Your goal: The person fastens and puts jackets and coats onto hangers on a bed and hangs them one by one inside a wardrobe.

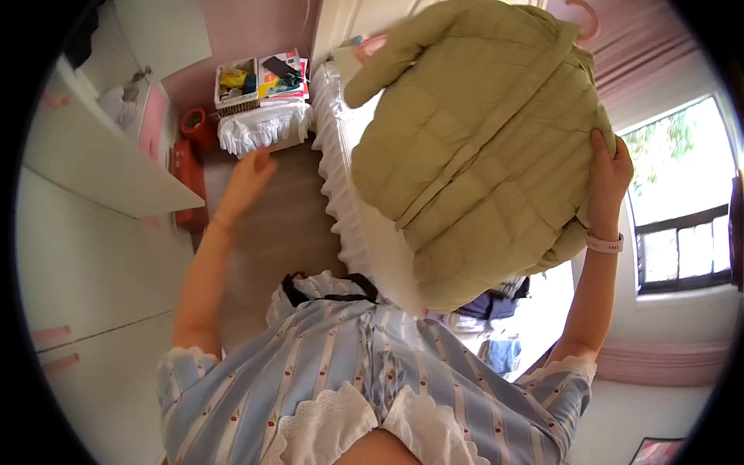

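A puffy olive-green down jacket (pixel 473 147) hangs spread out in front of me, over the edge of the bed. My right hand (pixel 611 174) grips its right side, with the thumb on the front of the fabric. A pink hanger hook (pixel 587 19) shows just above the collar. Away from the jacket, my left hand (pixel 252 178) is raised over the floor on the left, its fingers curled in and slightly blurred. Nothing shows in that hand.
The bed (pixel 337 167) has a white ruffled skirt. Folded clothes (pixel 496 306) lie beyond the jacket's hem. A cloth-covered stand (pixel 267 124) carries a basket (pixel 236 85) and magazines. An open white cabinet door (pixel 108 139) juts out at left; a window (pixel 682 194) is at right.
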The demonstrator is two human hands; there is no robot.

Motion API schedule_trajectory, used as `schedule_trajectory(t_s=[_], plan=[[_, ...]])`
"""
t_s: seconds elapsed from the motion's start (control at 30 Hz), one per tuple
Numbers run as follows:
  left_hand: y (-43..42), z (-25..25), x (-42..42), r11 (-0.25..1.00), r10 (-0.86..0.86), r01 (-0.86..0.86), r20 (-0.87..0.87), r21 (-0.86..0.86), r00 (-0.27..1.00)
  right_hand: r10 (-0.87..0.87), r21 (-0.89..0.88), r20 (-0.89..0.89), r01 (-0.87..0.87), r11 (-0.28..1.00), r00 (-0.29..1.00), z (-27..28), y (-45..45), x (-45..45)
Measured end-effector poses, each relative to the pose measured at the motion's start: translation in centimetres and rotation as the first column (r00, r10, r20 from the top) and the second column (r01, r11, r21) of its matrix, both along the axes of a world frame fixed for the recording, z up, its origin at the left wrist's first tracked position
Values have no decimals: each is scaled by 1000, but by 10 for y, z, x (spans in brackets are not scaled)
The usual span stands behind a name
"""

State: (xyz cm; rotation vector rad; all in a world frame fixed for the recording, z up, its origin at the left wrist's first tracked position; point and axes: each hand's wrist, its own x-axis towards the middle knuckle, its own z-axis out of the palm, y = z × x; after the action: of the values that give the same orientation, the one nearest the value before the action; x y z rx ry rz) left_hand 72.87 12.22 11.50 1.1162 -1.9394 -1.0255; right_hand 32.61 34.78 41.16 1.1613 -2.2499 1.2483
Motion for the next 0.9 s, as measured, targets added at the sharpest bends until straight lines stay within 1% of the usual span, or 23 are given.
schedule_trajectory(t_s=[0.03,0.07,0.1,0.13,0.17,0.2,0.27,0.3,0.33,0.37,0.43,0.47,0.5,0.53,0.57,0.63,0.67,0.7,0.77,0.8,0.83,0.87,0.9], plan=[[3,-60,34,996,4,-9,46,94,999,34,-26,19,-33,999,999,10,-3,8],[25,-91,62,978,30,-29,-6,206,1000,56,-24,-8,-56,998,998,20,-10,13],[48,-124,92,963,77,-74,-2,259,997,109,-80,89,-102,992,990,25,-11,21],[68,-148,116,941,119,-117,11,317,993,164,-132,191,-140,981,968,32,-17,24],[90,-168,135,922,174,-167,11,349,985,195,-140,239,-165,976,951,41,-21,28],[110,-184,153,898,227,-216,17,382,974,213,-137,222,-186,973,952,48,-30,27],[150,-205,191,748,367,-259,-56,612,928,352,-184,379,-303,935,856,60,-60,27],[161,-213,202,759,353,-285,-2,586,936,376,-193,365,-326,926,852,62,-66,36],[166,-216,211,766,336,-312,63,563,940,367,-187,409,-317,930,836,65,-79,44],[173,-228,214,765,355,-324,55,557,933,360,-184,449,-310,933,817,66,-90,51],[174,-246,214,737,519,-369,-125,566,846,417,-195,445,-369,909,792,62,-108,70],[170,-244,214,744,530,-383,-134,548,837,455,-202,446,-409,890,771,59,-113,80],[157,-241,206,747,500,-396,-58,534,864,486,-234,430,-426,874,761,59,-116,93],[136,-234,195,749,471,-411,18,519,882,536,-258,437,-470,844,722,56,-119,109],[111,-216,184,758,486,-424,4,496,874,578,-274,448,-510,815,683,54,-124,121],[71,-151,157,852,447,-400,-73,338,891,600,-259,473,-549,795,646,53,-139,129],[55,-113,139,884,442,-408,-123,229,889,604,-227,506,-580,782,616,50,-139,132],[35,-71,121,900,435,-421,-168,114,885,628,-242,504,-600,762,594,47,-141,138],[-12,8,85,915,390,-398,-421,72,819,623,-143,555,-675,724,551,44,-161,138],[-26,50,72,885,392,-462,-445,-56,805,657,-165,557,-707,688,509,36,-172,130],[-41,89,60,831,397,-524,-463,-185,793,659,-115,573,-748,653,487,28,-187,120],[-55,118,50,825,329,-519,-556,-224,763,660,-60,589,-788,612,467,20,-201,113],[-69,134,45,767,316,-546,-543,-336,778,659,-84,624,-803,590,419,16,-210,117]])
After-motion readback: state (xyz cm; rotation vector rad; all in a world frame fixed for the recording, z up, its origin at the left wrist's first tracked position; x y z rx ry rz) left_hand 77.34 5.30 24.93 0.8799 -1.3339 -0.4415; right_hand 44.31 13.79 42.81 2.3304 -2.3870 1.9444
